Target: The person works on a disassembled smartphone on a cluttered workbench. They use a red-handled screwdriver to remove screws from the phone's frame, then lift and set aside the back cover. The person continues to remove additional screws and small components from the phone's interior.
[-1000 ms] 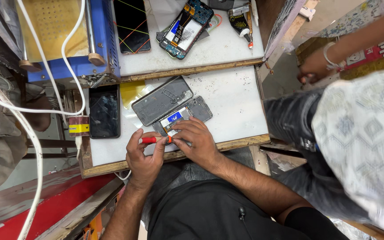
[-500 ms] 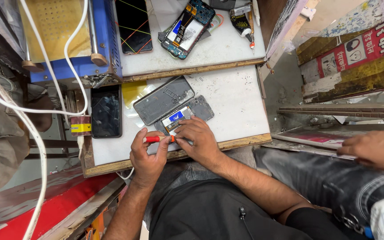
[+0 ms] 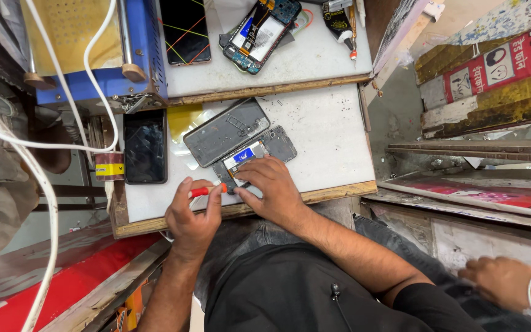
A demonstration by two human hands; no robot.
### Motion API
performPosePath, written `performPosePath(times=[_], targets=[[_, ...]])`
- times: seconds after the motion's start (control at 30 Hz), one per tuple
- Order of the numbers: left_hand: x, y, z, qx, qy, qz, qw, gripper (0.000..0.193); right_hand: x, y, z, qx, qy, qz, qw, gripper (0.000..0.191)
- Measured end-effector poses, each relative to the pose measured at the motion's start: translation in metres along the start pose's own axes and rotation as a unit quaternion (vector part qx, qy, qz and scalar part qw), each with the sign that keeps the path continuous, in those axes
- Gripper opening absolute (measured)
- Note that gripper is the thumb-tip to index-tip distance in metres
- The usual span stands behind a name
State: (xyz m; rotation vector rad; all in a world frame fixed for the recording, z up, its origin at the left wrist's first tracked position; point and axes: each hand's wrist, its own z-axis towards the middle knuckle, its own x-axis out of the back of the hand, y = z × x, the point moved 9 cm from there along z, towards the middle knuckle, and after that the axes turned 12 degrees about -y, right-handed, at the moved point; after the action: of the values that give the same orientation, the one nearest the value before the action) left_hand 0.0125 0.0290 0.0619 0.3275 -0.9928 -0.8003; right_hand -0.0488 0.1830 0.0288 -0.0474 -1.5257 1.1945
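Opened phone [image 3: 250,157] lies at frame centre on the white worktop [image 3: 327,135]; right hand [image 3: 271,190] presses it steady, so left hand [image 3: 193,215], closed around a red screwdriver [image 3: 207,190], can reach its edge.

**Around the bench**

A grey back cover [image 3: 225,131] lies tilted at the middle of the white bench [image 3: 327,132], with a yellow sheet [image 3: 185,118] just to its left. Further left, a black phone [image 3: 145,146] lies flat near the bench's edge, beside a red-and-yellow tape roll [image 3: 109,166]. On the upper bench, at the top of the frame, sit a dark screen [image 3: 184,29] with coloured lines, an opened phone [image 3: 259,34] showing its circuit board, and a black tube [image 3: 339,17]. A blue machine [image 3: 145,55] with a yellow pad [image 3: 72,27] fills the upper left, white cables [image 3: 38,144] looping across it. Another person's hand [image 3: 499,283] shows at lower right.
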Motion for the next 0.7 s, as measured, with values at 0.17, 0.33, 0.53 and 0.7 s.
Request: performPosePath(times=[0.17,0.33,0.53,0.7], targets=[[0.001,0.001,-0.001,0.015,-0.020,0.014,1.000,0.069,-0.002,-0.004,0.000,0.007,-0.004,-0.034,0.999,0.020],[-0.005,0.000,-0.004,0.009,-0.037,0.019,0.999,0.070,-0.004,-0.003,-0.001,0.002,-0.014,-0.035,0.999,0.021],[-0.012,-0.006,-0.012,0.004,-0.050,0.028,0.998,0.068,-0.007,-0.003,0.000,-0.002,-0.024,-0.041,0.999,0.020],[-0.015,-0.003,-0.006,-0.010,-0.067,0.017,0.998,0.065,-0.010,-0.002,-0.001,-0.006,-0.033,-0.051,0.998,0.019]])
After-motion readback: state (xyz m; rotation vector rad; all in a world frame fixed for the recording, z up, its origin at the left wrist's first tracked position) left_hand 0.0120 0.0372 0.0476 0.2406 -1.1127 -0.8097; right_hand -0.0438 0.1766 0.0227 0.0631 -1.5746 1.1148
